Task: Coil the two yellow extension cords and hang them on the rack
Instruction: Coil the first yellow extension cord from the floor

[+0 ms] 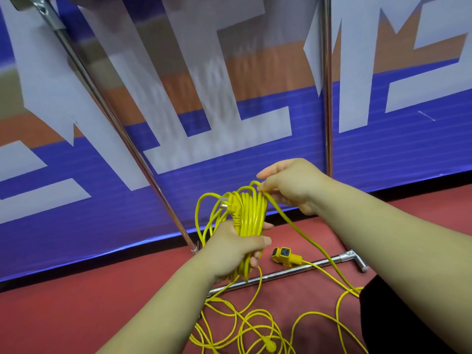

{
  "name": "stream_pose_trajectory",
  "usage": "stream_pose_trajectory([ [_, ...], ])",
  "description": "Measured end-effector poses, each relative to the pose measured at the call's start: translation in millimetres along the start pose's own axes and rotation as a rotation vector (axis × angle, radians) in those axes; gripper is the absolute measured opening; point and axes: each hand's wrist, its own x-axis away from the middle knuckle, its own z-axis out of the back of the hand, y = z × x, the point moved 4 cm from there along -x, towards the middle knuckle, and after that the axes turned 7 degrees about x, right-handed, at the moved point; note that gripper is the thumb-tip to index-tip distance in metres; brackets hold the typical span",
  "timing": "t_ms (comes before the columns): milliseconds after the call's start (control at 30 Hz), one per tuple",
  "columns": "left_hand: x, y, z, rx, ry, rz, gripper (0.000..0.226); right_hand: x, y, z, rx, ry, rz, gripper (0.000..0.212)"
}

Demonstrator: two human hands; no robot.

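My left hand grips a bundle of yellow cord loops, its yellow plug lying against the top of the coil. My right hand pinches the cord at the top of the loops; from there a strand runs down and right to the floor. A yellow socket end lies on the red floor beside the coil. Loose yellow cord sprawls in tangles on the floor below, with another plug among it. The rack's chrome poles rise behind.
A chrome base bar of the rack lies across the red floor. A slanted chrome pole comes down to a foot by the wall. Behind stands a blue, white and orange banner wall. Dark clothing shows at the lower right.
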Motion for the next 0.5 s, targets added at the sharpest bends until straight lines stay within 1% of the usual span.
stream_pose_trajectory([
  [100,-4,-5,-6,-0.002,0.036,-0.013,0.029,0,1,-3,0.030,0.022,0.022,0.019],
  [167,-6,-8,-11,0.050,0.047,-0.023,0.030,-3,0,-3,0.070,0.053,0.051,0.019],
  [267,-9,-10,-16,0.161,0.065,-0.021,0.030,-7,-2,-2,0.221,0.091,0.108,0.018],
  [333,-11,-11,-18,0.235,0.087,-0.019,0.035,-6,-3,-5,0.321,0.061,0.120,0.016],
  [400,-13,-11,-18,0.269,0.102,-0.028,0.037,-4,-2,-10,0.318,-0.017,0.102,0.016],
  [500,-16,-11,-18,0.282,0.121,-0.047,0.036,-3,-2,-15,0.278,-0.056,0.095,0.009],
])
